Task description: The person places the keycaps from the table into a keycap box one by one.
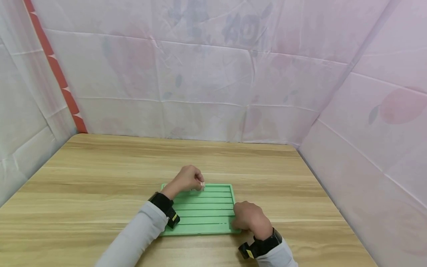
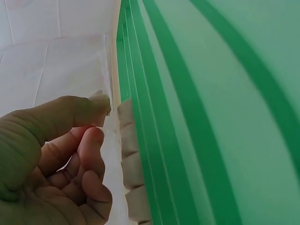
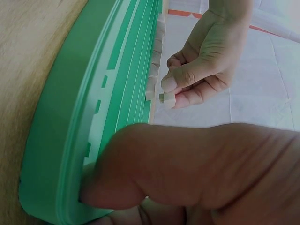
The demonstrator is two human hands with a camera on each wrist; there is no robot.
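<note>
My left hand [image 1: 187,179] is above the far side of a green ridged tray [image 1: 204,213], pinching a small pale block [image 3: 169,100] between thumb and fingertips. In the right wrist view a short stub shows on that block's side. Several similar beige blocks [image 2: 133,168] stand in a row along one groove of the tray, close to the pinched one; in the head view my left hand hides them. My right hand [image 1: 251,219] grips the tray's near right corner, the thumb [image 3: 115,180] over the inside of the rim and the other fingers mostly hidden.
The tray lies flat on a wood-grain table [image 1: 110,193]. Pale printed sheeting [image 1: 207,81] hangs as walls behind and at both sides, with a red strip [image 1: 60,76] at the back left. Each wrist wears a black strapped camera [image 1: 173,218].
</note>
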